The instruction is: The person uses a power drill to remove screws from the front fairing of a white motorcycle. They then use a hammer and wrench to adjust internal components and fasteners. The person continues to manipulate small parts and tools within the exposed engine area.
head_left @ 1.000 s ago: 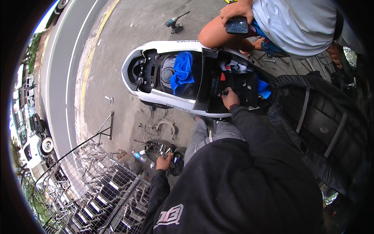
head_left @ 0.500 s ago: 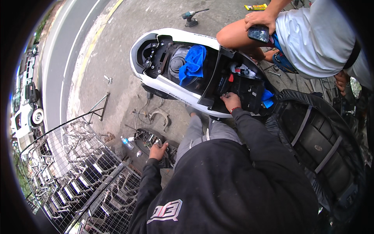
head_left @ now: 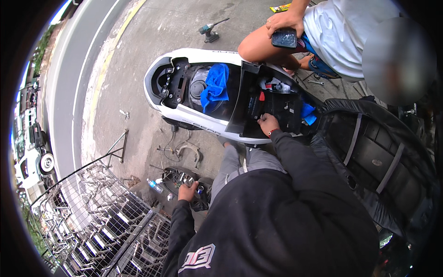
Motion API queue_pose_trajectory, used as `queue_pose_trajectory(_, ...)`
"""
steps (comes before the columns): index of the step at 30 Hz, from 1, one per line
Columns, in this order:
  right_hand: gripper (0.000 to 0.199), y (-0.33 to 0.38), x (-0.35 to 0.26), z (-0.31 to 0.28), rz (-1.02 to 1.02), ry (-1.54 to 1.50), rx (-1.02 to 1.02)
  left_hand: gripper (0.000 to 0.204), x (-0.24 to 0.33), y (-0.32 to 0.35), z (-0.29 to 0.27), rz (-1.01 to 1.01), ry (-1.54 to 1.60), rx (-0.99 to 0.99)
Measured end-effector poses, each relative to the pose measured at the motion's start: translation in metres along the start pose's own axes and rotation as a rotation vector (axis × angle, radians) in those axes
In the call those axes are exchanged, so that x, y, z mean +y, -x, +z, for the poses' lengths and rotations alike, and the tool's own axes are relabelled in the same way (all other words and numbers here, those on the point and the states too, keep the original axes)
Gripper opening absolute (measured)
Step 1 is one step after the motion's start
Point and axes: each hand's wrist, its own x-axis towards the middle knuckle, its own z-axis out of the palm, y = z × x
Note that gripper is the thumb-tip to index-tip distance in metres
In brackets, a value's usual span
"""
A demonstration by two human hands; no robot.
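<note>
My right hand (head_left: 269,123) reaches into the open storage compartment (head_left: 275,104) of a white scooter body (head_left: 196,118), its fingers bent together at the near left side. Something small may be between the fingertips; I cannot make it out. Low on the left, my left hand (head_left: 187,191) is closed beside a dark tray (head_left: 169,179) of metal parts. A shiny metal piece shows by its fingers, but its kind is unclear. Ahead of the compartment, a blue cloth (head_left: 216,85) lies by the round tank cap (head_left: 198,87). A second blue cloth (head_left: 308,114) sits at the compartment's right end.
A seat (head_left: 376,161) is tipped open on the right. Opposite me, a person's hand (head_left: 285,21) rests on a knee with a phone (head_left: 284,38). A cordless drill (head_left: 209,31), a curved metal part (head_left: 191,150) and a bottle (head_left: 154,185) lie on the ground; a wire cage (head_left: 92,217) stands left.
My view has shifted, so the scooter appears farther left and lower. Both hands stay near the same places, the right in the compartment and the left by the tray.
</note>
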Motion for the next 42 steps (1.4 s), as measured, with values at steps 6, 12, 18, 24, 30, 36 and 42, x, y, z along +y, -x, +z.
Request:
queue_pose_trajectory(6,0.021,-0.009,0.012,0.014,0.012,-0.107,0.148,0.06,0.011,-0.004,0.004,-0.017,0.021,0.027)
queue_pose_trajectory(12,0.021,-0.011,0.008,0.012,0.058,-0.084,0.157,0.051,0.029,0.0,-0.005,-0.027,-0.064,0.032)
queue_pose_trajectory(18,0.02,-0.012,0.012,0.011,0.023,-0.004,0.179,0.057,0.019,-0.024,-0.004,-0.031,-0.01,-0.013)
queue_pose_trajectory(24,0.028,-0.026,0.026,0.016,-0.066,0.186,0.192,0.075,0.008,-0.041,0.016,-0.047,-0.049,-0.065)
queue_pose_trajectory(30,0.028,-0.035,0.042,0.027,0.024,0.187,0.236,0.068,-0.003,-0.025,0.026,-0.081,0.053,-0.008)
queue_pose_trajectory(36,0.028,-0.038,0.034,0.014,-0.052,0.367,0.109,0.058,-0.03,-0.019,0.035,-0.062,0.105,0.015)
queue_pose_trajectory(42,0.029,-0.01,0.012,-0.01,0.029,0.19,0.11,0.06,-0.04,-0.009,0.035,-0.051,0.137,0.027)
